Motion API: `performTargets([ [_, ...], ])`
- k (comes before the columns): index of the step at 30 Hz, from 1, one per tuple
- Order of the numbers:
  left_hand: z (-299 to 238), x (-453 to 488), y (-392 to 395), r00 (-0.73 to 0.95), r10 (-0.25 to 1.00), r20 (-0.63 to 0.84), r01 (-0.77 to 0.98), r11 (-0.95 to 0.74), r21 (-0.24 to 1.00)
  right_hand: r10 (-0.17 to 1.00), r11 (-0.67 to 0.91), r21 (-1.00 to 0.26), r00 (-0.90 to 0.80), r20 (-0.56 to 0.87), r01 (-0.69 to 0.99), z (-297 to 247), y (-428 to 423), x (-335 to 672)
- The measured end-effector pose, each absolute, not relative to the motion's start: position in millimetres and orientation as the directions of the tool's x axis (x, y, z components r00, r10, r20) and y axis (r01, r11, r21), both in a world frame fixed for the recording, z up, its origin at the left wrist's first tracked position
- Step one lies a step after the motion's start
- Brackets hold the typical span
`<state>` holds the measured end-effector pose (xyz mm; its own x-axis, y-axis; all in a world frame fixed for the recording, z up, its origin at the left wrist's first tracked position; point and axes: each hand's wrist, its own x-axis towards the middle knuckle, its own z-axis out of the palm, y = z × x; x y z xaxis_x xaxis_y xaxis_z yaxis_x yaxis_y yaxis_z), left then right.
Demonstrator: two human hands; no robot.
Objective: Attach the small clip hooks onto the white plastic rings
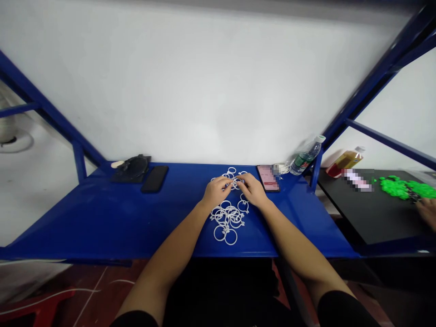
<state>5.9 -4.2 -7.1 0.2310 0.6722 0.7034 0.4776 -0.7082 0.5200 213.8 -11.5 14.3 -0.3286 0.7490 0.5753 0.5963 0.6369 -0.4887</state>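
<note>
Twd surface (177, 213) back edge, white ring (234, 183) pinched by near-closed L hand (215, 190) & R hand (253, 190); ring pile (227, 217) placed nr front edge, prob. for reach.

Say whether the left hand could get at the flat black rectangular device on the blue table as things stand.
Likely yes: only blue table shows between the left hand and the device, though that hand is at the thin white rings.

- Your left hand (217, 190) and right hand (252, 190) are fingering white rings (235, 184).
- A ring pile (227, 217) is lying nearer you on the blue desk (102, 222).
- A phone (268, 178) is lying near your right hand.
</note>
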Motion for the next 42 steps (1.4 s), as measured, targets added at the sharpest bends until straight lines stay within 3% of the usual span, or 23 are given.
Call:
performTargets([
  [5, -7.3, 6.4, -3.9, 0.207, 0.694, 0.690, 0.469, -0.689, 0.553, 0.694, 0.697, -0.441, -0.374, 0.616, 0.565, 14.7, -11.3, 212.7],
  [11, -8.3, 8.1, -2.6, 0.197, 0.759, 0.620, 0.459, -0.630, 0.626, 0.682, 0.728, -0.457, -0.463, 0.567, 0.512, 13.2, -10.6, 211.6],
  [19, -2.7, 2.7, -3.9, 0.319, 0.724, 0.611, 0.466, -0.682, 0.564, 0.734, 0.676, -0.483, -0.453, 0.506, 0.556, 16.0, -13.8, 209.3],
  [28, -5.0, 3.4, -1.1, 0.334, 0.727, 0.600, 0.461, -0.681, 0.569, 0.723, 0.681, -0.412, -0.465, 0.511, 0.605, 10.8, -10.5, 210.5],
  [42, -6.3, 4.7, -0.8, 0.380, 0.691, 0.615, 0.450, -0.719, 0.530, 0.740, 0.660, -0.420, -0.441, 0.507, 0.623, 11.3, -10.2, 203.5],
])
